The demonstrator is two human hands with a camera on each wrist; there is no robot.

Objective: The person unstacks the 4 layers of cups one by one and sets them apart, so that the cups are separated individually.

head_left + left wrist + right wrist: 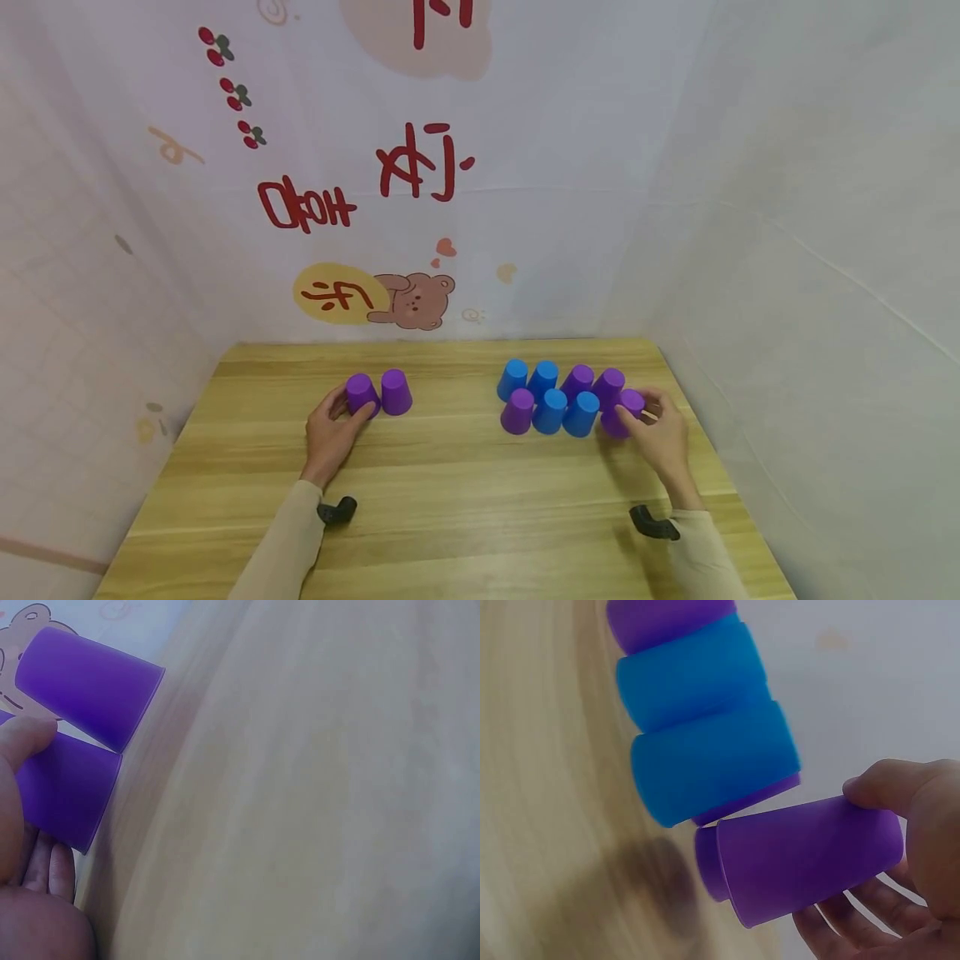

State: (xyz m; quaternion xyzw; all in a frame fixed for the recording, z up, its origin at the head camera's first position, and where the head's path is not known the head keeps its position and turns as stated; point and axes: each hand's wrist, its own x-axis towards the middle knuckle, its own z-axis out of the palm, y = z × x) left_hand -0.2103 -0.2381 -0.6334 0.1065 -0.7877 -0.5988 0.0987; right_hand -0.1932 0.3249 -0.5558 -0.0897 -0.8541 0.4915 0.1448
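At the left of the table, my left hand [330,435] grips an upside-down purple cup [362,393] between thumb and fingers. Beside it, on its right, stands a second purple cup [396,392], also seen in the left wrist view [88,686]. On the right side, my right hand [660,433] holds another upside-down purple cup [810,859], whose rim appears raised off the table. Behind this rim a further purple edge [710,864] shows; whether it is nested or a separate cup I cannot tell. Blue cups [716,761] stand next to the held cup.
Two rows of upside-down cups stand at the right: a purple cup [517,412] and blue cups [551,412] in front, blue [513,380] and purple ones [579,383] behind. The wooden table [450,508] meets a printed cloth [555,275] at its back edge.
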